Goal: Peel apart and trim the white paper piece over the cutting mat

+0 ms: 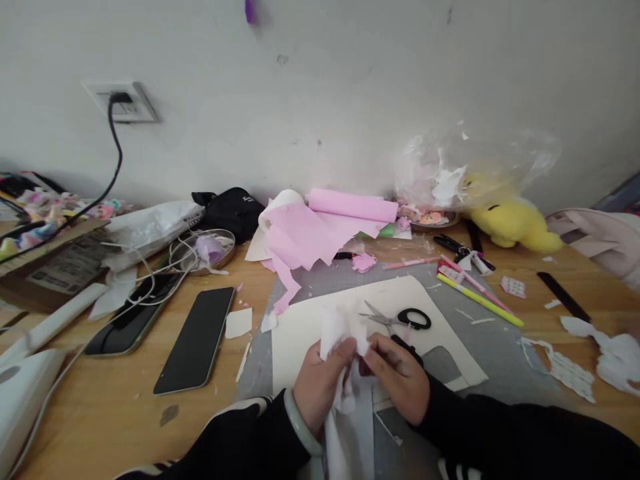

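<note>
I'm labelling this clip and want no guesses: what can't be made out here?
Head view only:
- White paper: its shape is hidden by the left hand and right hand.
- Plastic bag contents: blurred by glare.
- Small scraps around the scissors: too small to identify.

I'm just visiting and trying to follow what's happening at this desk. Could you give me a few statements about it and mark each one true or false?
1. Both hands, left hand and right hand, pinch a piece of white paper. True.
2. The scissors are in the right hand. False: they lie on the cream sheet, just beyond the hands.
3. Two phones lie screen up, left of the hands. True.
4. The pink paper roll is on the floor. False: it rests on the desk by the wall.
5. A yellow plush toy sits at the far right. True.
</note>
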The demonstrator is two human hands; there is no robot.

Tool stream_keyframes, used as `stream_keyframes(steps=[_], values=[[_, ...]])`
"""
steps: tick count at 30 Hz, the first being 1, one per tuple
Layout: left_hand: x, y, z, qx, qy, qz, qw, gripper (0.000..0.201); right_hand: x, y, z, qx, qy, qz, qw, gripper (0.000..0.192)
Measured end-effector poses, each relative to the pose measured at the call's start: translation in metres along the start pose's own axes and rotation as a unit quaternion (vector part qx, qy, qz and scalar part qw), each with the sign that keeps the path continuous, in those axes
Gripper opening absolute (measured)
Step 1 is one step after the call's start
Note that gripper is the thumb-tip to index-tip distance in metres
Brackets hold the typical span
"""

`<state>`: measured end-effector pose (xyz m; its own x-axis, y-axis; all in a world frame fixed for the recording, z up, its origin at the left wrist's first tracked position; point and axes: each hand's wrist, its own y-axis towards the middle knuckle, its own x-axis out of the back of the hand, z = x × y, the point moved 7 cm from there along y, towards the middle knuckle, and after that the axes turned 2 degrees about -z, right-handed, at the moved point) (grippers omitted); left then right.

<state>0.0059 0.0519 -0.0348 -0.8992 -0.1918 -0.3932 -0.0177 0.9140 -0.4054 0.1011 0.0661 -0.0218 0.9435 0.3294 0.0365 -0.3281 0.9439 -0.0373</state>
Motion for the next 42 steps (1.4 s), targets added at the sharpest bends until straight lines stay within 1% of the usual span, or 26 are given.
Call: stream_keyframes(steps=[3, 5, 10, 14, 15, 17, 19, 21, 23, 24, 26, 31, 36, 39, 42], values=[[-0.002, 0.001, 0.000, -0.013, 0.034, 0.002, 0.999, 0.027, -0.004, -0.002, -0.001, -0.043, 0.032, 0.018, 0.998, 0.026], [-0.002, 0.002, 0.000, -0.011, 0.054, -0.003, 0.998, 0.030, -0.008, -0.004, -0.003, -0.059, 0.032, 0.034, 0.997, 0.026], [0.005, 0.001, -0.006, -0.032, 0.067, -0.061, 0.995, 0.025, -0.020, -0.015, -0.010, -0.057, 0.040, 0.068, 0.995, 0.024], [0.011, 0.001, -0.007, -0.039, 0.113, -0.087, 0.989, 0.028, -0.031, -0.019, -0.017, -0.087, 0.058, 0.126, 0.986, 0.024], [0.012, 0.001, -0.007, -0.042, 0.118, -0.091, 0.988, 0.029, -0.031, -0.018, -0.018, -0.101, 0.070, 0.126, 0.984, 0.024], [0.013, 0.001, -0.006, -0.049, 0.115, -0.097, 0.988, 0.029, -0.027, -0.013, -0.019, -0.122, 0.096, 0.096, 0.983, 0.025], [0.011, 0.002, -0.003, -0.046, 0.094, -0.083, 0.991, 0.029, -0.021, -0.008, -0.020, -0.140, 0.120, 0.064, 0.981, 0.027], [0.003, 0.003, 0.002, -0.032, 0.067, -0.035, 0.997, 0.027, -0.017, -0.004, -0.022, -0.159, 0.132, 0.053, 0.977, 0.029], [-0.006, 0.002, 0.007, -0.011, 0.046, 0.027, 0.999, 0.026, -0.015, -0.003, -0.024, -0.182, 0.134, 0.055, 0.973, 0.031], [-0.010, 0.002, 0.008, -0.004, 0.041, 0.049, 0.998, 0.025, -0.015, -0.004, -0.025, -0.190, 0.132, 0.056, 0.971, 0.032], [-0.014, 0.000, 0.009, 0.002, 0.036, 0.071, 0.997, 0.024, -0.016, -0.004, -0.025, -0.196, 0.131, 0.062, 0.970, 0.032], [-0.015, -0.003, 0.006, -0.007, 0.037, 0.067, 0.997, 0.024, -0.019, -0.005, -0.023, -0.190, 0.140, 0.066, 0.970, 0.030], [-0.011, -0.003, 0.006, 0.004, 0.048, 0.029, 0.998, 0.024, -0.020, -0.007, -0.028, -0.209, 0.136, 0.076, 0.965, 0.024], [-0.007, -0.003, 0.002, -0.012, 0.066, -0.003, 0.998, 0.023, -0.020, -0.006, -0.027, -0.194, 0.127, 0.076, 0.970, 0.022], [-0.008, -0.003, 0.001, -0.020, 0.075, -0.009, 0.997, 0.024, -0.017, -0.004, -0.024, -0.183, 0.116, 0.058, 0.975, 0.024]])
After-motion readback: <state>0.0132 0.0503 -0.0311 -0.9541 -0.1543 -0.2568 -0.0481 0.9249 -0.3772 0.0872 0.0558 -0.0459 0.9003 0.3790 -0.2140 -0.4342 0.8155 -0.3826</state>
